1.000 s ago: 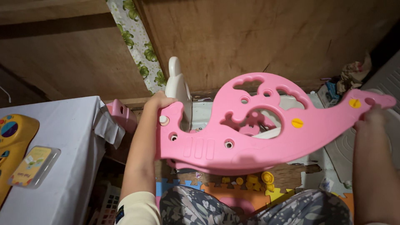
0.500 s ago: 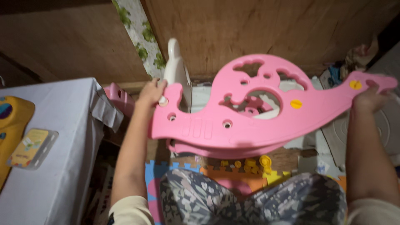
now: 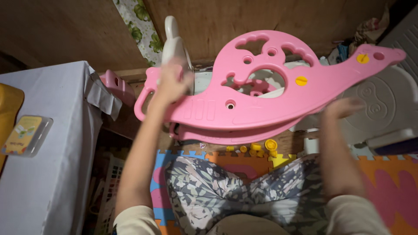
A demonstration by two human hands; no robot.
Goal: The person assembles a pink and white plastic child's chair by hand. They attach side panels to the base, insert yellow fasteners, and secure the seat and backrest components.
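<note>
We held a large pink moulded-plastic panel (image 3: 261,93), shaped like a curved animal side with cut-out holes and two yellow round caps, up in front of us above our lap. Its long axis ran left to right, rising slightly toward the narrow tip at the right. Our left hand (image 3: 172,82) was at the panel's left end, just beside its loop handle; the fingers lay curled over the upper edge, though blur kept us from telling how firmly they gripped. Our right hand (image 3: 344,106) was blurred and sat at the lower edge toward the panel's right; whether its fingers touched or clasped the plastic we could not tell. So the left hand was on the panel, and the bulk of the panel lay to the right of its fingers.

A second pink curved piece (image 3: 226,135) showed just below the first. Behind stood a white plastic part (image 3: 174,43). Small yellow plastic fasteners (image 3: 261,148) lay on the coloured foam puzzle mat (image 3: 387,182). At left was a table under a pale cloth (image 3: 48,174).
</note>
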